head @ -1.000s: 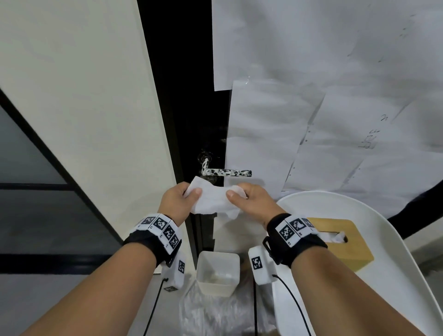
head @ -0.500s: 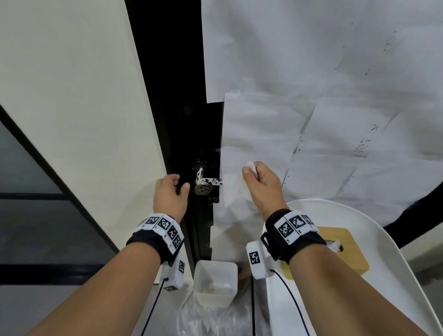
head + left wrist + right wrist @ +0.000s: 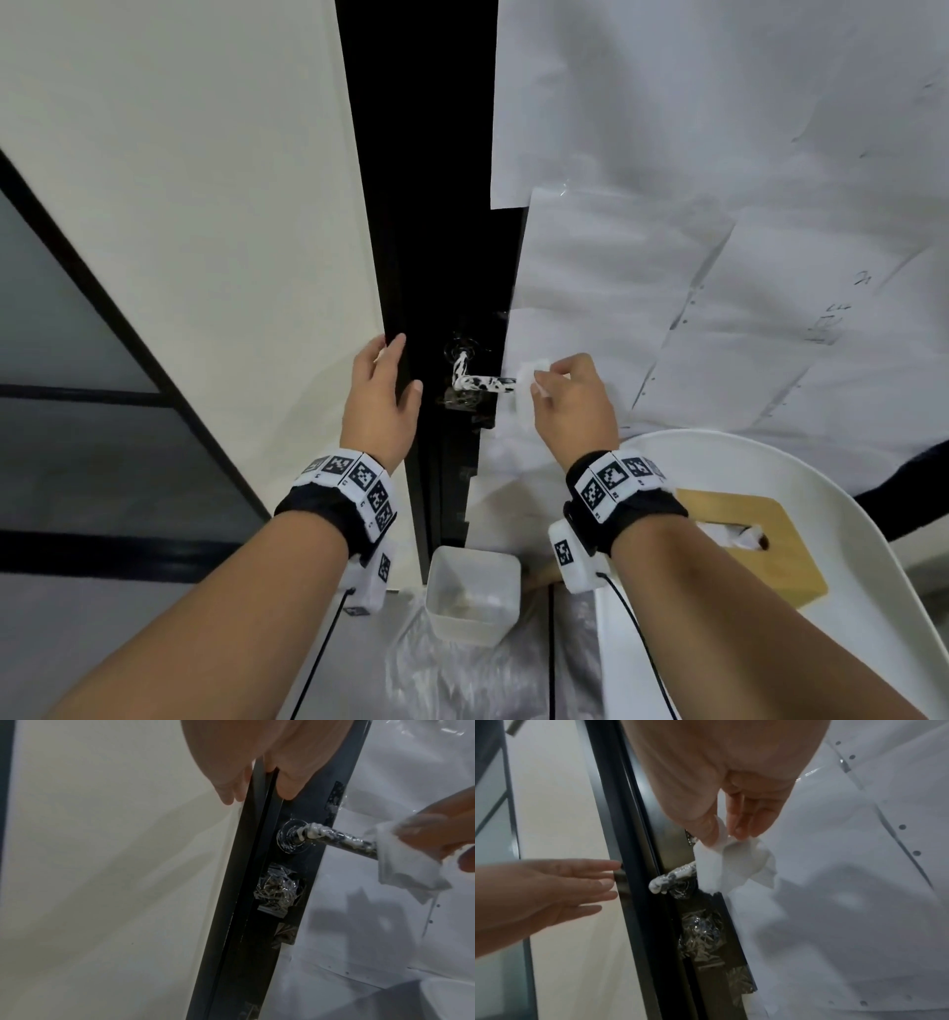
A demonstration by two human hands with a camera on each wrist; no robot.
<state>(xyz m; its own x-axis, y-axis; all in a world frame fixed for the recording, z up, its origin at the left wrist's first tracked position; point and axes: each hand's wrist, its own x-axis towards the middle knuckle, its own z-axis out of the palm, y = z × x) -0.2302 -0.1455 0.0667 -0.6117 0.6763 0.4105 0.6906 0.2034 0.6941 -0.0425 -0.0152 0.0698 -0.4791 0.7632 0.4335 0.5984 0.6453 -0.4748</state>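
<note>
A black lever door handle (image 3: 480, 381) smeared with white foam sticks out of the dark door edge. My right hand (image 3: 552, 380) pinches a folded white tissue (image 3: 525, 383) between thumb and fingers and holds it against the lever's free end. In the left wrist view the tissue (image 3: 401, 862) wraps the tip of the handle (image 3: 334, 839). My left hand (image 3: 390, 370) lies open, fingers straight, flat on the door frame just left of the handle, holding nothing. The right wrist view shows the handle (image 3: 672, 876), the tissue (image 3: 726, 860) and the left hand's fingers (image 3: 577, 880).
White paper sheets (image 3: 719, 231) cover the door to the right. Crumpled clear tape (image 3: 277, 888) covers the lock below the handle. A white square tub (image 3: 472, 591) stands on plastic sheeting (image 3: 462, 673) below. A wooden tissue box (image 3: 739, 545) sits on a white round tray (image 3: 873, 539).
Both hands held the tissue below the handle a second ago. The left hand has let go and moved onto the door frame. The right hand has carried the tissue up to the lever's end.
</note>
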